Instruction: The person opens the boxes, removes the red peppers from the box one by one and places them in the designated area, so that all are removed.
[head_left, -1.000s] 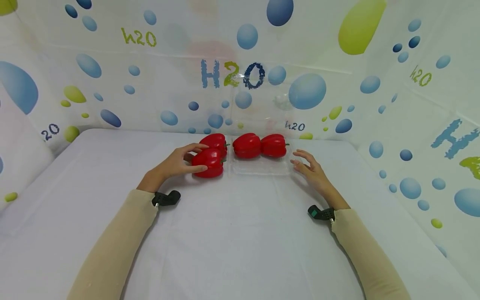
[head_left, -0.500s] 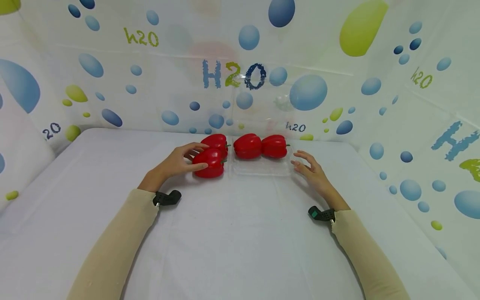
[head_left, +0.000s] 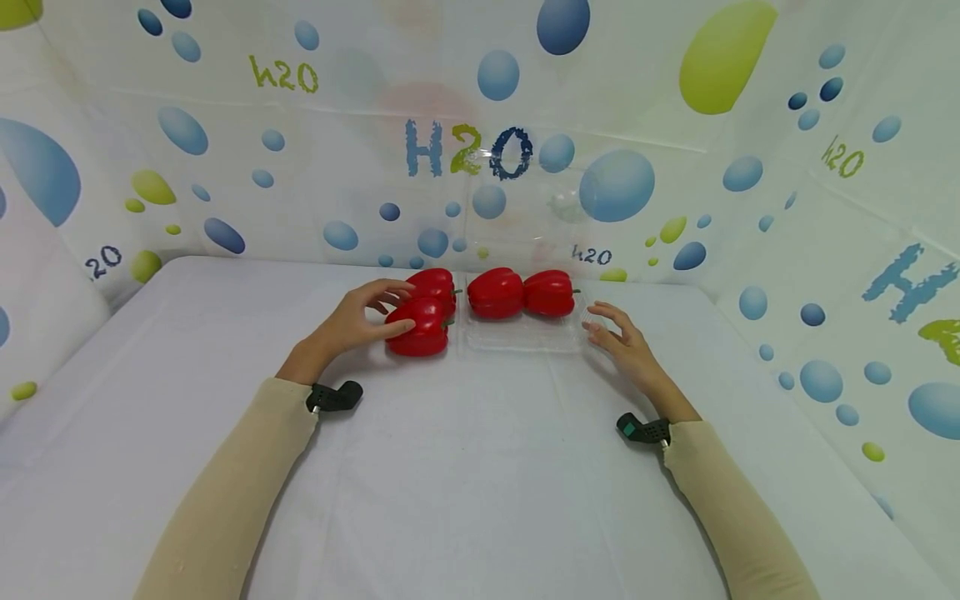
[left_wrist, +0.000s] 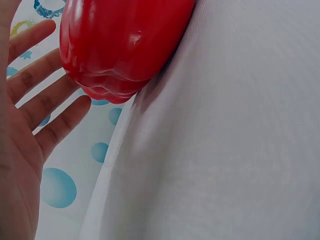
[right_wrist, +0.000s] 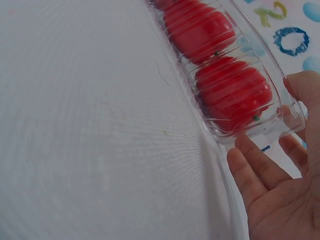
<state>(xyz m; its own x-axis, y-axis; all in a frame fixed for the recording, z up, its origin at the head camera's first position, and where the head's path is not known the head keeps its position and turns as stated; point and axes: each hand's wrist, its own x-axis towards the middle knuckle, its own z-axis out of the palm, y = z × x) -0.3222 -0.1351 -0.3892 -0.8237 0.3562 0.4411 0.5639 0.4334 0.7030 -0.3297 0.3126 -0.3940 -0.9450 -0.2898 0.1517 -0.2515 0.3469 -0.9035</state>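
My left hand (head_left: 351, 321) is beside the nearer of two red bell peppers (head_left: 422, 333), its thumb before the pepper's upper side. In the left wrist view its fingers (left_wrist: 62, 122) are spread and nearly straight next to the pepper (left_wrist: 120, 42); contact is unclear. The farther pepper (head_left: 433, 283) lies just behind. To the right, a clear plastic container (head_left: 525, 343) holds two more red peppers, one on the left (head_left: 495, 293) and one on the right (head_left: 550, 293). My right hand (head_left: 630, 350) pinches the container's right end, thumb and finger at its rim (right_wrist: 295, 107).
A white cloth (head_left: 480, 467) covers the table. Behind it stands a white curtain (head_left: 360, 167) with blue and green drops. A faint transparent sheet, perhaps the container's lid, rises against the curtain. Each wrist wears a black camera.
My left hand's thumb and fingers have lifted slightly upward on the nearer pepper. The right hand and the container stay where they were.
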